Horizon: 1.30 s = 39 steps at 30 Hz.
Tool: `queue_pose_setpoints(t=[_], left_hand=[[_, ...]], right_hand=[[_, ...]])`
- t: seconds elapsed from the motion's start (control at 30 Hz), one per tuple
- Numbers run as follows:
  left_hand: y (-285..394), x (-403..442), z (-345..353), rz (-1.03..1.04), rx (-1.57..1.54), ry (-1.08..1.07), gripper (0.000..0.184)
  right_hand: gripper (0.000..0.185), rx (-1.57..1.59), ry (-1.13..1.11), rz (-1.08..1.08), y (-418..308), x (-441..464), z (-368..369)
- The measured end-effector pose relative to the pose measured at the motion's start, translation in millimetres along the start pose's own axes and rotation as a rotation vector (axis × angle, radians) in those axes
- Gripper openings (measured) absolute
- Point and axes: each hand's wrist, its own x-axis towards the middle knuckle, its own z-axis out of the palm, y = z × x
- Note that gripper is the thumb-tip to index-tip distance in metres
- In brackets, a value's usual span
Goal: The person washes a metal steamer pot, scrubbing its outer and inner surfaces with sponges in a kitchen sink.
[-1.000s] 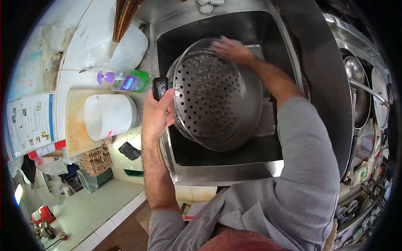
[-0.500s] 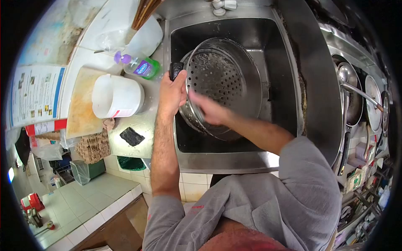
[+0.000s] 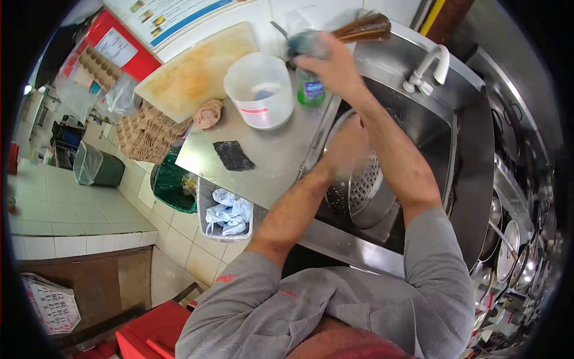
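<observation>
The round metal steamer pan with a perforated base stands tilted in the sink. At its upper rim is my left hand, blurred and closed on it; the black handle seen earlier is hidden. My right hand is raised over the counter's back edge, closed around a dark, blurred scouring pad. Just beneath that hand stands a bottle of green dish soap, its purple label facing me and its pump top covered by the hand and pad.
A white plastic tub, a stained cutting board and a black scrub pad are on the steel counter. A white faucet rises behind the sink. Bins stand below left; pans hang at right.
My right hand has come out of the pan up to the soap bottle with the pad. The pan is tipped more steeply, my left hand still at its rim. The view has turned left.
</observation>
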Motion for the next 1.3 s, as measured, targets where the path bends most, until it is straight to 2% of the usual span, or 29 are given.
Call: queue_pose_setpoints(t=[0.03,0.07,0.13,0.2,0.27,0.3,0.37,0.4,0.47,0.5,0.57,0.6,0.63,0.67,0.77,0.8,0.83,0.87,0.9,0.93,0.97,1.0,1.07,1.1,1.13,1.17,1.2,1.27,1.3], left_hand=[[4.7,-3.2,-4.0,0.268,0.050,-0.078,0.053],[-9.7,-3.1,-1.0,0.275,0.046,-0.068,0.053],[-55.0,-2.2,15.4,0.164,0.143,-0.074,0.048],[-54.9,-10.5,18.1,0.238,0.143,-0.074,0.047],[-47.7,-16.0,24.5,0.313,0.144,-0.082,0.046],[-37.9,-15.3,30.6,0.301,0.014,-0.062,0.047],[-10.3,-11.2,17.1,0.289,-0.127,-0.035,0.048],[11.6,-11.9,2.1,0.163,-0.040,-0.153,0.048],[27.9,-17.7,-14.7,0.036,0.035,-0.261,0.047],[29.8,-26.9,-17.1,0.047,-0.221,-0.173,0.046],[22.4,-27.8,-14.8,0.058,-0.465,-0.084,0.045],[11.5,-22.8,-4.9,0.041,-0.349,-0.094,0.045],[8.8,-19.6,-0.6,0.031,-0.291,-0.101,0.045],[6.4,-16.3,3.3,0.020,-0.234,-0.110,0.045],[7.1,-13.5,7.3,0.130,-0.148,-0.079,0.046],[0.3,-19.6,5.8,0.059,-0.141,-0.081,0.049],[-6.2,-23.3,5.1,-0.007,-0.132,-0.092,0.053],[-11.8,-24.0,5.8,0.079,0.072,-0.073,0.053],[-18.5,-20.2,6.5,0.176,0.269,-0.060,0.054],[-53.0,-9.7,13.4,0.201,0.053,-0.050,0.051],[-50.9,-6.9,12.3,0.061,-0.034,-0.072,0.045],[-47.1,-4.2,10.7,-0.080,-0.120,-0.081,0.039],[33.0,-4.2,-9.1,-0.432,-0.129,-0.144,0.027],[50.6,-6.7,-13.5,-0.491,-0.195,-0.164,0.022],[45.1,-5.4,-12.9,-0.519,-0.378,-0.163,0.024],[45.2,1.7,-14.3,-0.568,-0.424,-0.182,0.020],[44.4,9.0,-15.8,-0.624,-0.469,-0.195,0.016],[51.8,24.2,-14.5,-0.704,-0.488,-0.156,0.015],[43.5,28.1,-10.6,-0.638,-0.433,-0.168,0.015]], right_hand=[[0.035,-0.242,-0.073,-0.152,0.2,19.8,27.6],[0.031,-0.483,-0.144,-0.302,4.6,34.5,56.5],[0.027,-0.690,-0.389,-0.440,11.9,52.1,103.1],[0.026,-0.967,-0.664,-0.454,51.0,62.9,146.7],[0.030,-1.089,-1.014,-0.148,72.1,67.3,160.7],[0.030,-1.099,-1.016,-0.148,73.8,70.9,163.8],[0.036,-1.115,-1.566,0.127,74.5,75.4,169.0],[0.036,-1.120,-1.580,0.131,80.4,75.3,170.9],[0.043,-0.971,-1.615,0.377,96.3,78.5,169.0],[0.047,-0.985,-1.617,0.200,132.4,82.9,172.3],[0.041,-1.037,-1.642,0.114,122.8,77.9,181.7],[0.036,-1.088,-1.663,0.025,110.7,72.8,186.2],[0.034,-1.055,-1.680,0.231,84.3,68.8,184.1],[0.034,-1.050,-1.679,0.233,78.5,71.1,178.6],[0.032,-0.850,-1.413,0.098,85.5,78.9,162.1],[0.033,-0.801,-1.304,0.063,94.4,84.2,159.9],[0.034,-0.619,-1.148,0.079,90.5,87.7,150.2],[0.034,-0.444,-0.981,0.101,82.1,90.1,134.1],[0.037,-0.440,-0.877,0.151,46.0,88.0,105.2],[0.039,-0.438,-0.771,0.204,11.4,82.5,71.4],[0.039,-0.435,-0.730,0.242,8.8,74.9,40.4],[0.037,-0.338,-0.550,0.235,8.9,64.3,10.8],[0.030,-0.097,-0.246,0.211,36.6,28.6,-42.7],[0.025,0.047,-0.123,0.190,62.0,3.2,-75.0],[0.018,0.138,0.024,0.322,54.8,-37.6,-104.5],[0.018,0.279,0.125,0.477,87.5,-74.4,-126.9],[0.025,0.513,0.254,0.518,120.8,-116.0,-140.9],[0.025,0.598,0.452,0.800,171.4,-194.6,-149.0],[0.025,0.759,0.535,0.942,207.8,-231.2,-142.0]])
